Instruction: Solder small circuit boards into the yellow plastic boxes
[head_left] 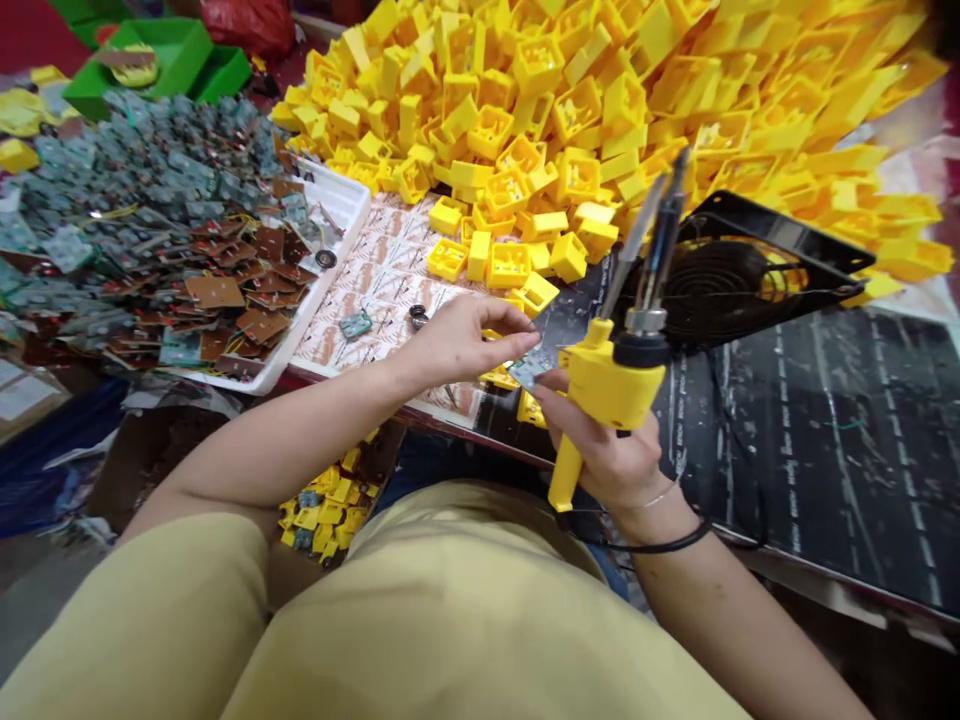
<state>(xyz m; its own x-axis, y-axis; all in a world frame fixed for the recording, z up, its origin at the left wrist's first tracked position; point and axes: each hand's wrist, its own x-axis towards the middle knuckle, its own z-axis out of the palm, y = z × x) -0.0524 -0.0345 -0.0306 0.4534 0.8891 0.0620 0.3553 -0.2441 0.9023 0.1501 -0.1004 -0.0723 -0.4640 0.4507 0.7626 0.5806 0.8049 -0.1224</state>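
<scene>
Right hand held the iron (aimed away, likely keeping heat off the board); left hand pinched, contents unclear.

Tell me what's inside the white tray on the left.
The white tray holds a heap of grey-green circuit boards, with brown boards towards its near right side. The heap hides most of the tray's floor, and its lower layers can't be seen.

Head view: forward, down past torso; worktable close, top right seemingly blurred.
</scene>
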